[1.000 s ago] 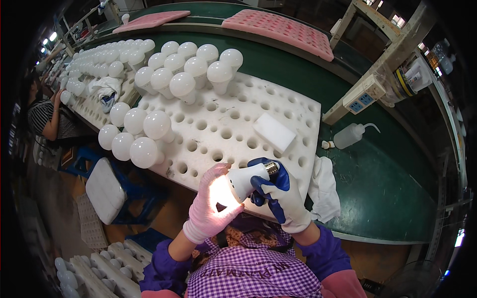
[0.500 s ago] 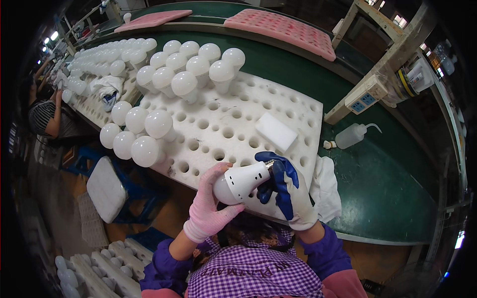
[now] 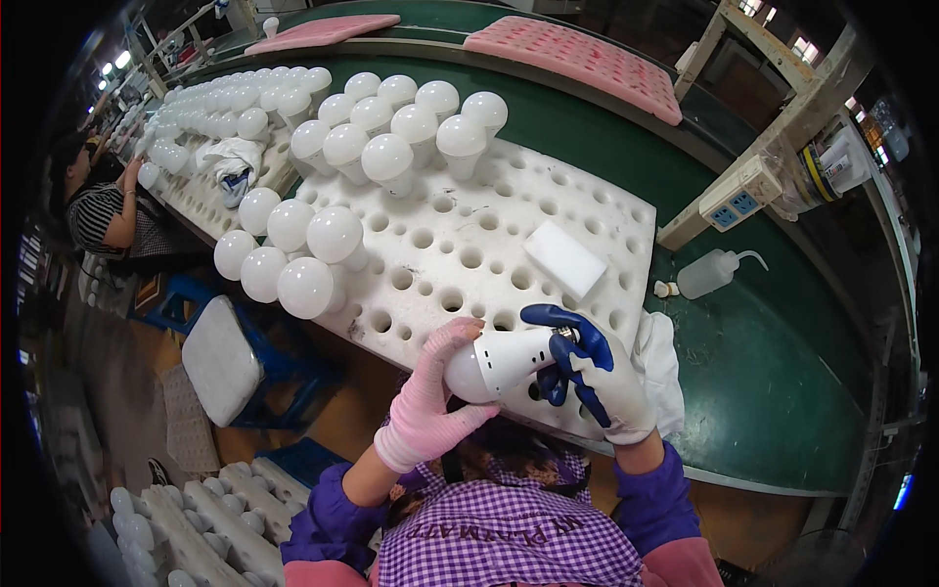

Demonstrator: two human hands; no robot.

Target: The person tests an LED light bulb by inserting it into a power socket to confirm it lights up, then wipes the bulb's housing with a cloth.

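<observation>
A light bulb (image 3: 516, 358) with a white body lies tilted on its side between my hands, over the near edge of the foam tray. My left hand (image 3: 430, 403), in a pink knitted glove, is closed round its rounded dome. At the other end my right hand (image 3: 608, 380), in a white glove with blue-coated fingers, has its fingers curled about the metal screw base, which they partly hide. Small dark slots show on the bulb's body. Beyond my hands spreads the white foam tray (image 3: 445, 277) full of round holes, with several bulbs (image 3: 334, 234) standing dome-up at its left.
A white foam block (image 3: 565, 258) lies on the tray. To the right are a squeeze bottle (image 3: 706, 275), a white cloth (image 3: 657, 367) and a post-mounted power socket (image 3: 732, 207). Pink foam sheets (image 3: 577, 61) lie at the back. A co-worker (image 3: 103, 210) and a stool (image 3: 223, 362) are at left.
My right-hand fingers have closed in further round the screw base, covering more of it. The bulb has turned slightly, its base end lower. The whole view has shifted a little.
</observation>
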